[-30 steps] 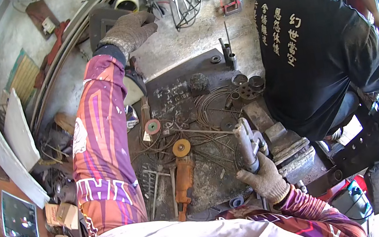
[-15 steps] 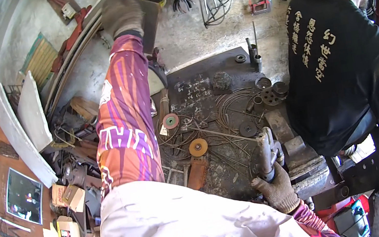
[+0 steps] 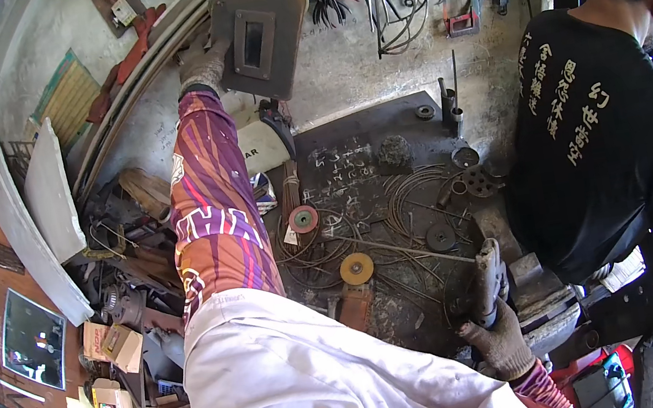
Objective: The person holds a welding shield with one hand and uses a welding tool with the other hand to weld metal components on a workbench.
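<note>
My left hand (image 3: pixel 203 63), in a knit glove, reaches to the far wall and grips a dark welding hand shield (image 3: pixel 283 50) with a framed rectangular window. Its fingers are partly hidden by the shield. My right hand (image 3: pixel 500 346), gloved too, is wrapped round a worn electrode holder (image 3: pixel 488 279) at the bench's near right. From the holder's head a thin welding rod (image 3: pixel 411 250) appears to point left over the bench. Under it lie an orange disc (image 3: pixel 356 268), a black disc (image 3: pixel 440 237) and coiled wire (image 3: pixel 406 195).
A metal vise (image 3: pixel 550 307) sits right of my right hand. Beyond it a person in a black shirt (image 3: pixel 592 153) stands turned away. Pliers (image 3: pixel 328 5) and other tools hang on the wall. A red-green disc (image 3: pixel 303 219) and a rod bundle (image 3: pixel 290 191) lie on the bench.
The shield, seen nearly edge-on before, now shows its windowed face, turned by my left hand. My right hand still grips the electrode holder, which has tilted. The whole view has shifted slightly.
</note>
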Demonstrator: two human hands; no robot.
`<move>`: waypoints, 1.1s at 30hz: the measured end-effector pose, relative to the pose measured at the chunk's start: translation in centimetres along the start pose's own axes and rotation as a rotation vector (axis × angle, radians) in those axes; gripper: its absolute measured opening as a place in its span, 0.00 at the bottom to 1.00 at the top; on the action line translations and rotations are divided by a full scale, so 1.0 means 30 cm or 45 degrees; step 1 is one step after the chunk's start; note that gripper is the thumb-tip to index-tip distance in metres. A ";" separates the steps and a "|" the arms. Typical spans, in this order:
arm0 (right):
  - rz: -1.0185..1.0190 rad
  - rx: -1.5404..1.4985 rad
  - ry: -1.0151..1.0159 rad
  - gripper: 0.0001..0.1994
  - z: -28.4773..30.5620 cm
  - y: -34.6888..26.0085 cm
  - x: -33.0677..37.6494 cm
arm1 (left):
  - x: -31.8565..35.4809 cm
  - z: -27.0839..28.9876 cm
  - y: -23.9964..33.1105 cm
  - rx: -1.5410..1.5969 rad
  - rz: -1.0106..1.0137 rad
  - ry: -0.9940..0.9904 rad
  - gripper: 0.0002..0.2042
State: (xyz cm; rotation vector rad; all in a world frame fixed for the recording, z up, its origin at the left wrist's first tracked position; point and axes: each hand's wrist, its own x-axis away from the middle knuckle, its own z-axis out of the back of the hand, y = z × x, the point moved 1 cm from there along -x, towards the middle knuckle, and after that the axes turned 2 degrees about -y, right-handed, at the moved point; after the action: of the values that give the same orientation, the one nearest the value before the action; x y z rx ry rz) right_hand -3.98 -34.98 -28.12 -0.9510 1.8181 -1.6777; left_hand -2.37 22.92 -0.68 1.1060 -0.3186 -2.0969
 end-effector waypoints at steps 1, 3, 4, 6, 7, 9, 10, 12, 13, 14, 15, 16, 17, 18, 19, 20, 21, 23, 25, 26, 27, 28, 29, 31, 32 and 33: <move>-0.016 -0.032 0.003 0.24 0.003 0.003 0.001 | 0.012 -0.007 0.005 -0.005 0.035 0.041 0.30; -0.029 -0.015 0.000 0.27 0.005 -0.002 0.006 | -0.006 -0.037 -0.057 0.202 -0.005 -0.077 0.29; -0.059 0.003 0.007 0.27 0.001 -0.011 0.009 | -0.005 -0.047 -0.070 0.410 -0.049 -0.198 0.28; -0.088 0.020 0.010 0.27 -0.003 -0.017 0.009 | 0.017 -0.068 -0.083 0.722 -0.015 -0.179 0.28; -0.074 0.016 -0.001 0.27 -0.004 -0.016 0.009 | 0.032 -0.072 -0.082 1.036 0.022 -0.160 0.27; -0.054 0.012 -0.011 0.27 -0.006 -0.007 0.009 | 0.030 -0.069 -0.074 0.937 0.022 -0.147 0.27; -0.008 0.009 0.006 0.27 -0.006 0.003 0.009 | 0.029 -0.064 -0.064 0.841 0.023 -0.136 0.28; 0.041 0.007 0.032 0.27 -0.004 0.009 0.011 | 0.058 -0.039 -0.012 0.736 0.127 -0.100 0.31; 0.026 0.007 0.040 0.27 -0.002 0.010 0.012 | 0.074 -0.032 0.017 0.629 0.235 -0.066 0.33; 0.010 0.007 0.049 0.27 0.002 0.012 0.014 | 0.053 -0.052 0.006 0.636 0.230 -0.073 0.33; 0.015 -0.001 0.034 0.27 -0.001 0.017 0.016 | 0.021 -0.034 -0.027 0.540 0.217 -0.052 0.36; 0.018 -0.015 0.022 0.27 0.001 0.026 0.014 | 0.006 -0.034 -0.033 0.455 0.203 -0.043 0.38; 0.020 -0.029 0.010 0.27 0.002 0.030 0.014 | -0.004 -0.041 -0.040 0.453 0.198 -0.044 0.38; 0.022 -0.030 0.020 0.27 0.003 0.032 0.013 | 0.000 -0.053 -0.027 0.442 0.266 -0.025 0.36; 0.031 -0.007 0.016 0.26 0.004 0.033 0.010 | 0.004 -0.066 -0.014 0.431 0.334 -0.007 0.33; 0.038 0.016 0.013 0.25 0.006 0.035 0.008 | 0.014 -0.081 -0.005 0.436 0.329 -0.016 0.33; 0.036 0.017 0.031 0.25 0.012 0.036 0.009 | 0.062 -0.081 0.039 0.660 0.371 -0.027 0.34; -0.018 0.048 0.033 0.26 0.025 0.037 0.008 | 0.051 -0.134 0.041 0.894 0.414 -0.058 0.35; -0.015 0.037 -0.027 0.27 0.008 0.030 0.011 | -0.053 -0.080 -0.071 0.748 0.344 -0.069 0.39; -0.024 0.052 -0.029 0.27 0.013 0.029 0.011 | -0.019 -0.071 -0.023 0.416 0.264 0.079 0.37; -0.033 0.049 -0.012 0.27 0.015 0.022 0.009 | -0.004 -0.105 -0.022 0.422 0.263 0.060 0.37; -0.039 0.036 0.009 0.27 0.015 0.011 0.007 | 0.008 -0.131 -0.015 0.455 0.160 0.212 0.36; -0.044 0.017 0.005 0.27 0.008 0.008 0.009 | 0.019 -0.117 -0.020 0.467 0.059 0.380 0.36; -0.042 0.033 -0.016 0.27 0.014 0.026 0.004 | 0.002 -0.086 -0.026 0.716 0.005 0.450 0.35; -0.035 0.052 -0.038 0.27 0.014 0.037 0.000 | -0.008 -0.057 -0.032 0.968 -0.052 0.524 0.34; -0.042 0.058 -0.035 0.27 0.018 0.047 -0.006 | 0.000 -0.036 -0.018 0.971 -0.043 0.521 0.34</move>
State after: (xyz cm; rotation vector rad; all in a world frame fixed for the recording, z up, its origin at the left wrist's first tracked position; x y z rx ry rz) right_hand -3.69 -35.19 -29.61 -0.9849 1.7485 -1.7102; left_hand -1.78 23.43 -1.61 1.9436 -0.9424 -1.7345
